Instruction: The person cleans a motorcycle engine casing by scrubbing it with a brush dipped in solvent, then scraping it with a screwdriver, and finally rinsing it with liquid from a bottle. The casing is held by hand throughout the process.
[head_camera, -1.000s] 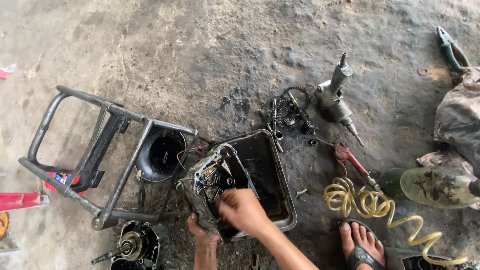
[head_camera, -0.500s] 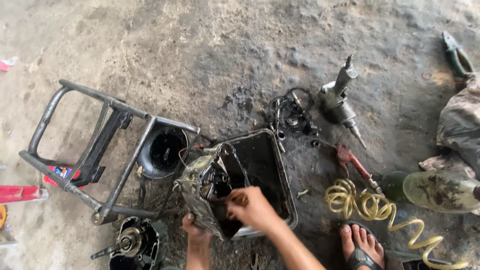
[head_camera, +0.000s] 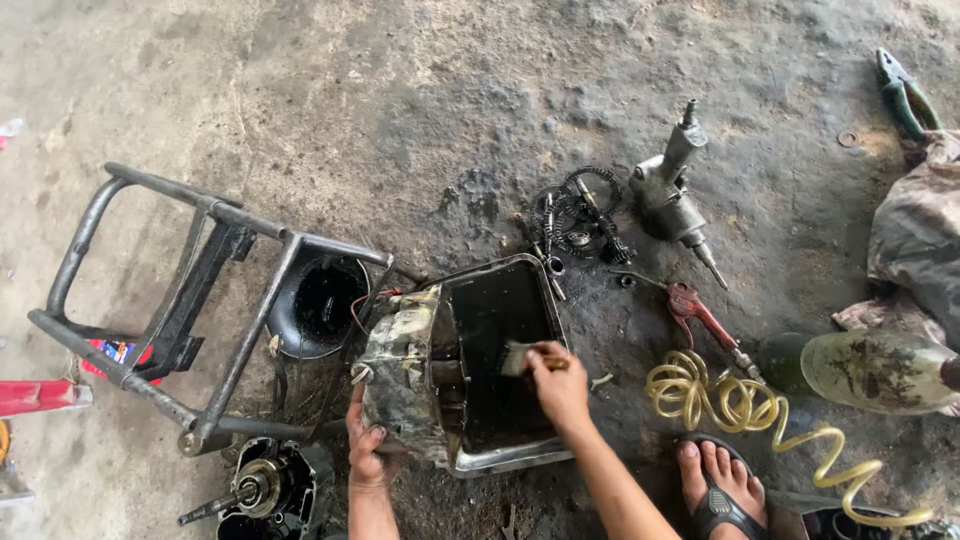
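The left hand (head_camera: 368, 450) grips the greasy engine casing (head_camera: 405, 375), tilting it over the metal tray (head_camera: 545, 300) at center so runoff stays contained, while the right hand (head_camera: 560, 385) pinches a brush (head_camera: 517, 357), the air gun (head_camera: 675, 190) lying at 1 o'clock.

We see an engine casing (head_camera: 405, 375) standing in a metal tray (head_camera: 500, 460), with our left hand (head_camera: 366, 445) at its near side and our right hand (head_camera: 560, 385) over the tray. A tubular frame (head_camera: 190, 300) lies left; gears (head_camera: 575, 215), an air tool (head_camera: 675, 190) and a coiled hose (head_camera: 740, 405) lie right.
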